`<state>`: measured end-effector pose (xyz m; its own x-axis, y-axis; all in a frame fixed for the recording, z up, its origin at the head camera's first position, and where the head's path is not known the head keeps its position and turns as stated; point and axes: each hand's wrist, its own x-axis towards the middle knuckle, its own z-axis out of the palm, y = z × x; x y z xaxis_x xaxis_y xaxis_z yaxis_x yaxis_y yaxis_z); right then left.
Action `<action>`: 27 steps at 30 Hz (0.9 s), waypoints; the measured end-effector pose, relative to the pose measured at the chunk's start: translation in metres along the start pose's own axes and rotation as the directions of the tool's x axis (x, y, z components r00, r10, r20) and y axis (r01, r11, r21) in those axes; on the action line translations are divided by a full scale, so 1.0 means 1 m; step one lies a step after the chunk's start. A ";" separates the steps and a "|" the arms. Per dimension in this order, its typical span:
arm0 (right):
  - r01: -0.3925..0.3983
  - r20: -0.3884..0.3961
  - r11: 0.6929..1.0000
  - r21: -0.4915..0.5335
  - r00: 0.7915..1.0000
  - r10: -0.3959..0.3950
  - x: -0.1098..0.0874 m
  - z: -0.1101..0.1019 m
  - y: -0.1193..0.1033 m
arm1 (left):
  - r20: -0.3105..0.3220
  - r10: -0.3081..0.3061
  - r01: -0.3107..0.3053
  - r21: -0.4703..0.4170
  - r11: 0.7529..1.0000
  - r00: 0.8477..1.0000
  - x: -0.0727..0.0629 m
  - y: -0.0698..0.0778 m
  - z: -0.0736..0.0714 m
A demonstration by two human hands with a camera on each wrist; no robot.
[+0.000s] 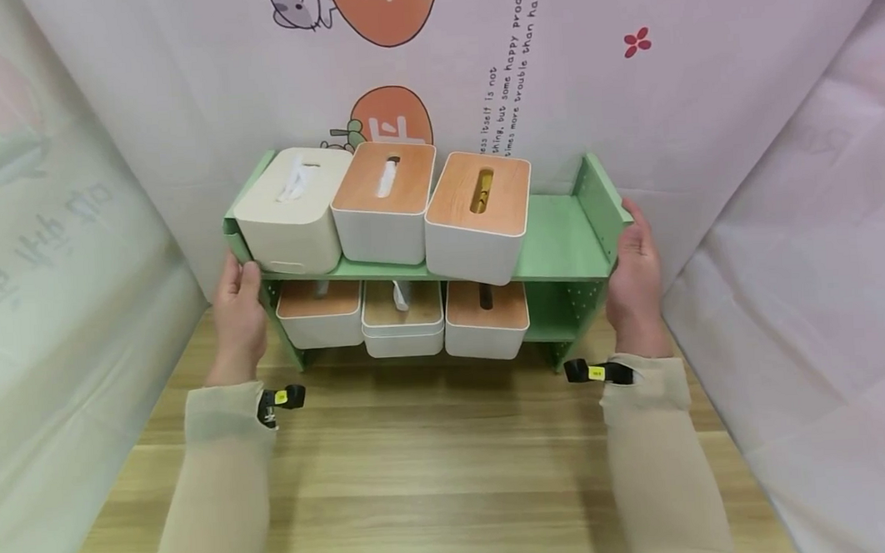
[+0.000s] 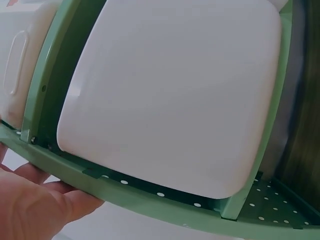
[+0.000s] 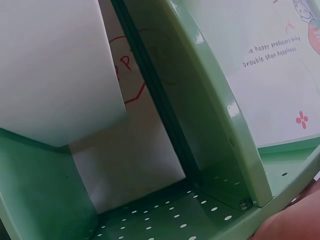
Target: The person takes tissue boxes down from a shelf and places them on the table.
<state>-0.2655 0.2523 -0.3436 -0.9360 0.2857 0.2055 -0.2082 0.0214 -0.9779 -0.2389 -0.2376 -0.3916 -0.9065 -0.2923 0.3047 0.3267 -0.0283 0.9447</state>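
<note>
A green two-tier shelf [image 1: 560, 233] stands between both hands, near the patterned back sheet. My left hand [image 1: 240, 316] grips its left side panel [image 2: 150, 212]; in the left wrist view its fingers [image 2: 32, 172] lie at the panel's outer side. At the opposite end my right hand [image 1: 636, 291] holds the right side panel [image 1: 602, 205], its fingers partly hidden behind it. On the upper tier sit a cream tissue box [image 1: 290, 234], a wood-lidded tissue box [image 1: 384, 238] and another [image 1: 471, 246], which juts past the front edge. Three wood-lidded boxes [image 1: 404, 337] occupy the lower tier.
Wood-look flooring [image 1: 437, 469] extends in front of the shelf. White printed sheets [image 1: 552, 79] hang behind it and on both sides. A black camera strap [image 1: 269, 407] is on the left wrist and another [image 1: 613, 374] on the right.
</note>
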 end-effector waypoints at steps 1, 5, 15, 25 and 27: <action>0.005 -0.005 1.000 0.009 1.000 -0.005 0.000 0.000 0.000 | 0.004 0.005 -0.005 -0.003 1.000 1.000 -0.001 0.000 0.002; 0.008 -0.016 1.000 0.018 1.000 -0.007 0.002 -0.002 0.000 | 0.019 0.006 -0.007 0.027 1.000 1.000 -0.003 0.001 0.004; 0.012 -0.012 0.991 -0.135 1.000 -0.014 0.002 -0.004 0.002 | 0.138 -0.110 0.136 -0.195 0.971 0.984 0.003 0.015 -0.011; 0.062 -0.020 0.979 -0.194 0.998 -0.068 0.003 -0.008 0.002 | 0.176 -0.089 0.135 -0.272 0.953 0.980 0.023 0.031 -0.011; 0.069 -0.016 0.976 -0.204 0.997 -0.074 0.004 -0.008 0.003 | 0.155 -0.105 0.148 -0.297 0.943 0.982 0.029 0.038 -0.009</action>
<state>-0.2672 0.2613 -0.3465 -0.9135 0.2985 0.2763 -0.2098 0.2362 -0.9488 -0.2503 -0.2562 -0.3482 -0.9662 -0.1357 0.2191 0.2538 -0.3539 0.9002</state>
